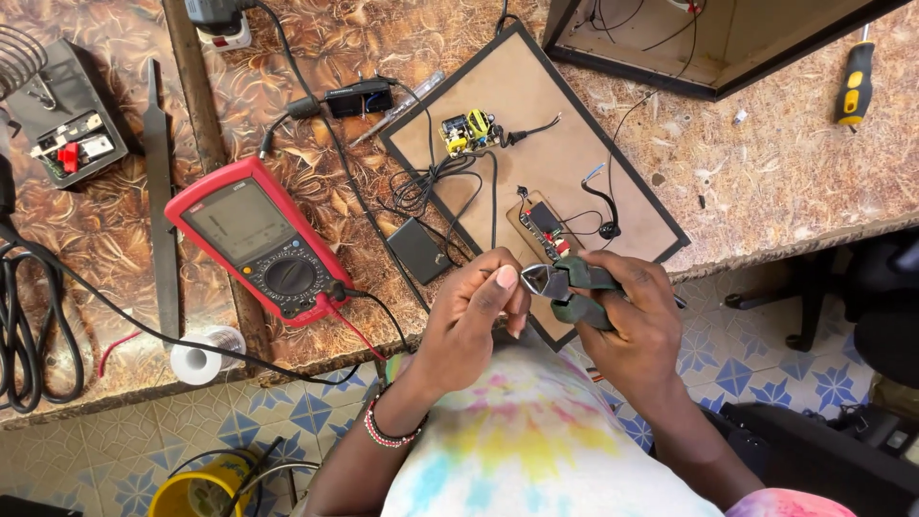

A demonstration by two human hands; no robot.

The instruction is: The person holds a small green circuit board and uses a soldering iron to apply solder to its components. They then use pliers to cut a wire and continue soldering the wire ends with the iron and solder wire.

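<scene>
Green-handled cutters [565,284], gripped in the right hand [637,321], point at nine o'clock toward a thin wire end pinched by the left hand [476,316], held over the desk [766,182] edge, red multimeter [260,239] further at nine o'clock.

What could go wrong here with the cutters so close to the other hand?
The right hand holds the cutters with the tips right at the left hand fingers, so a nick seems possible. The board overhangs the table edge and might get knocked.
</scene>
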